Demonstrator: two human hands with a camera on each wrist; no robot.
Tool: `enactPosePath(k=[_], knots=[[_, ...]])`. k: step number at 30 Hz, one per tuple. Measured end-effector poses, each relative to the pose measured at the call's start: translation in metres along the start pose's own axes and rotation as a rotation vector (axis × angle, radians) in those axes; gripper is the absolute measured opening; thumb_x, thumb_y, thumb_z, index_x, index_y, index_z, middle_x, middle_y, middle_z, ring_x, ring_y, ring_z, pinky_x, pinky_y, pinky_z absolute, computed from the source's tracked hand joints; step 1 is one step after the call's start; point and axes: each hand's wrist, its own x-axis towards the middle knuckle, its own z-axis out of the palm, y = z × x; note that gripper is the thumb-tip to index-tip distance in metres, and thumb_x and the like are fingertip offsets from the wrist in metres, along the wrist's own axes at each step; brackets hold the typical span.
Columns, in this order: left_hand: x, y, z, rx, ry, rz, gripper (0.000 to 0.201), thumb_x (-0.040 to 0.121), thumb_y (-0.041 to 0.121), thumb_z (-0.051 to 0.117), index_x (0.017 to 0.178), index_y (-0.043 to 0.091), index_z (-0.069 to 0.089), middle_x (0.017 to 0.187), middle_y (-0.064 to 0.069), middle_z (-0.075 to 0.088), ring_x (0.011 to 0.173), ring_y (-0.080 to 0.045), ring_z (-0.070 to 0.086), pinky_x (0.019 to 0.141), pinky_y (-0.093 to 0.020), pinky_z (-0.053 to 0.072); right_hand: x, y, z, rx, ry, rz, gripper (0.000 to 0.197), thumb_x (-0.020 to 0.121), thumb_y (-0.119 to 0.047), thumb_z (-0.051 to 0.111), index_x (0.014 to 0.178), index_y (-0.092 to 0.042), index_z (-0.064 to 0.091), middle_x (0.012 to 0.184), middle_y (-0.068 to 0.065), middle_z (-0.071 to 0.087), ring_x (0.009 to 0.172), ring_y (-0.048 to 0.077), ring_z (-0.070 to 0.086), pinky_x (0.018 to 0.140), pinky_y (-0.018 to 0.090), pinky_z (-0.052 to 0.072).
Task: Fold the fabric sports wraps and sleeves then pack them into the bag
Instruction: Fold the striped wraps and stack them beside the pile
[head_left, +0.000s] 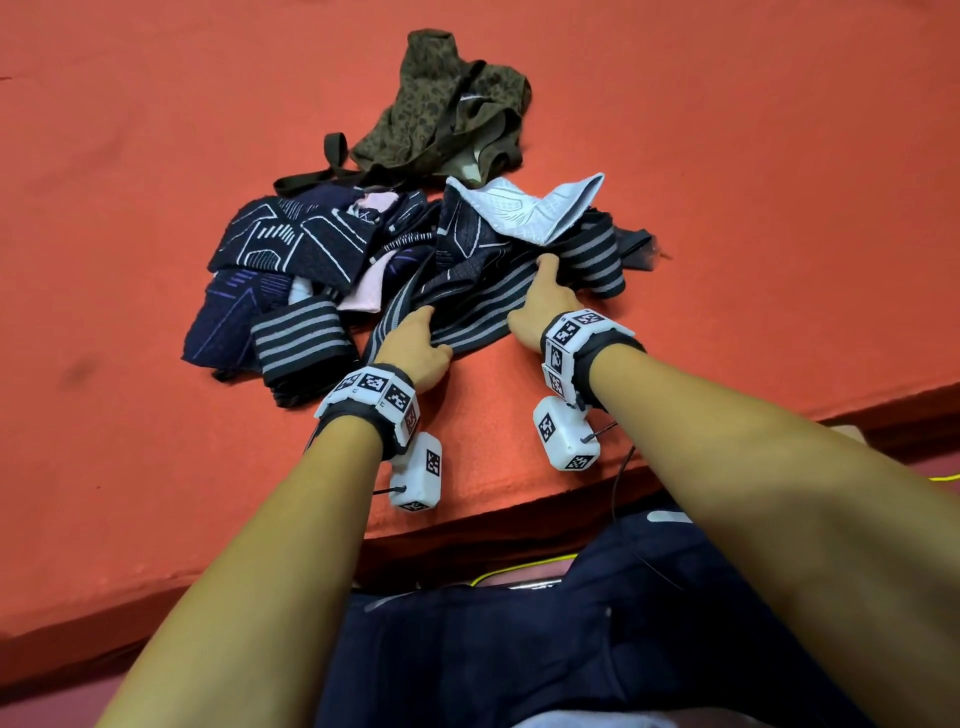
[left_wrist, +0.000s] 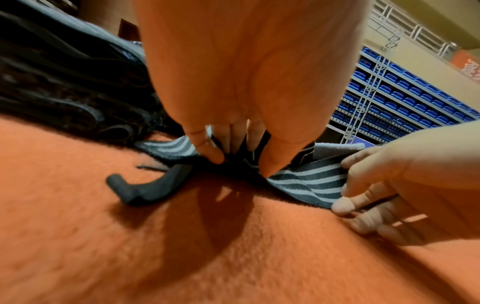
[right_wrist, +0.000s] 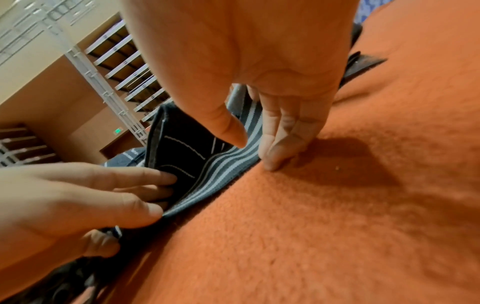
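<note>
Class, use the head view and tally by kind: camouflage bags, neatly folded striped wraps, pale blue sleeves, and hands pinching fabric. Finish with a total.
olive camouflage fabric bag: 1
folded black wrap with grey stripes: 1
pale blue patterned sleeve: 1
hands pinching the unfolded black-and-grey striped wrap: 2 (left hand, right hand)
Total: 5

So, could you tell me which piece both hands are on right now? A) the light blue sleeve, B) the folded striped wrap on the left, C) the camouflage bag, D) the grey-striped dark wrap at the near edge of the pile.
D: the left hand and right hand both pinch the grey-striped wrap; the camouflage bag lies untouched behind.
</note>
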Motion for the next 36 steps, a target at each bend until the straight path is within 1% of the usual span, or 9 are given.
enactPosePath(k=[3,5,8,12,17,25,31,34,36], knots=[[0.001,0.002,0.0,0.013,-0.005,-0.02,0.057,0.094,0.015,0.057,0.147,0.012,0.037,0.137,-0.013,0.057,0.124,-0.03,0.054,0.098,-0.029,0.039,-0.002,0.0,-0.006,-0.012,-0.047,-0.095,0.078,0.085,-0.009,0.052,0.15,-0.035,0.017,0.083,0.009,0.059,0.07,0.03,0.063,0.061,0.035,0.051],[0.003,0.002,0.0,0.013,-0.002,-0.036,0.053,0.094,0.013,0.055,0.143,0.012,0.037,0.127,-0.016,0.061,0.116,-0.032,0.057,0.092,-0.031,0.041,-0.003,-0.002,-0.011,-0.035,-0.072,-0.166,0.073,0.085,-0.008,0.051,0.148,-0.036,0.026,0.079,0.007,0.059,0.064,0.025,0.061,0.052,0.03,0.046],[0.006,0.003,0.001,0.021,-0.002,-0.066,0.047,0.094,0.007,0.048,0.14,0.009,0.04,0.125,-0.019,0.06,0.115,-0.033,0.056,0.088,-0.03,0.038,0.003,-0.007,-0.014,-0.04,-0.016,-0.152,0.074,0.084,-0.009,0.05,0.149,-0.033,0.026,0.082,0.008,0.061,0.065,0.025,0.06,0.057,0.031,0.048],[0.011,0.005,0.001,0.043,0.008,-0.099,0.046,0.093,0.008,0.049,0.138,0.01,0.043,0.133,-0.015,0.057,0.123,-0.034,0.053,0.098,-0.036,0.041,0.008,-0.007,-0.011,-0.091,-0.016,-0.112,0.071,0.084,-0.011,0.052,0.149,-0.024,0.025,0.087,0.011,0.062,0.068,0.027,0.06,0.06,0.035,0.049],[0.018,0.005,0.003,0.102,-0.011,-0.143,0.052,0.089,0.018,0.058,0.139,0.015,0.044,0.135,-0.019,0.053,0.128,-0.036,0.047,0.11,-0.052,0.038,0.013,-0.003,-0.007,-0.091,0.03,-0.041,0.077,0.085,-0.01,0.052,0.151,-0.025,0.016,0.078,0.008,0.054,0.067,0.029,0.056,0.06,0.036,0.046],[0.027,0.004,0.005,0.143,0.031,-0.111,0.049,0.083,0.01,0.066,0.128,0.01,0.05,0.133,-0.012,0.053,0.127,-0.033,0.047,0.105,-0.055,0.041,0.025,0.006,-0.006,-0.071,0.03,-0.014,0.056,0.084,-0.01,0.053,0.133,-0.022,0.031,0.075,0.004,0.053,0.059,0.021,0.052,0.049,0.029,0.036],[0.026,-0.004,0.009,0.186,-0.008,-0.023,0.058,0.087,0.023,0.069,0.14,0.01,0.049,0.137,-0.014,0.045,0.132,-0.032,0.041,0.108,-0.049,0.04,0.022,0.001,-0.006,-0.101,-0.007,-0.032,0.062,0.085,-0.011,0.052,0.14,-0.022,0.027,0.08,0.009,0.057,0.066,0.028,0.058,0.059,0.036,0.045],[0.021,-0.005,0.01,0.153,-0.003,0.035,0.044,0.088,0.029,0.07,0.128,0.012,0.059,0.127,-0.014,0.049,0.125,-0.032,0.046,0.104,-0.043,0.042,0.017,-0.001,-0.009,-0.118,-0.021,-0.056,0.042,0.085,-0.013,0.052,0.124,-0.016,0.036,0.093,0.014,0.061,0.073,0.032,0.058,0.062,0.036,0.043],[0.016,-0.003,0.01,0.132,-0.015,0.073,0.028,0.086,0.033,0.073,0.108,0.019,0.063,0.116,-0.011,0.05,0.119,-0.033,0.048,0.101,-0.042,0.043,0.014,-0.004,-0.011,-0.126,-0.028,-0.041,0.036,0.087,-0.017,0.054,0.12,-0.013,0.039,0.1,0.015,0.062,0.079,0.035,0.059,0.066,0.037,0.044]])
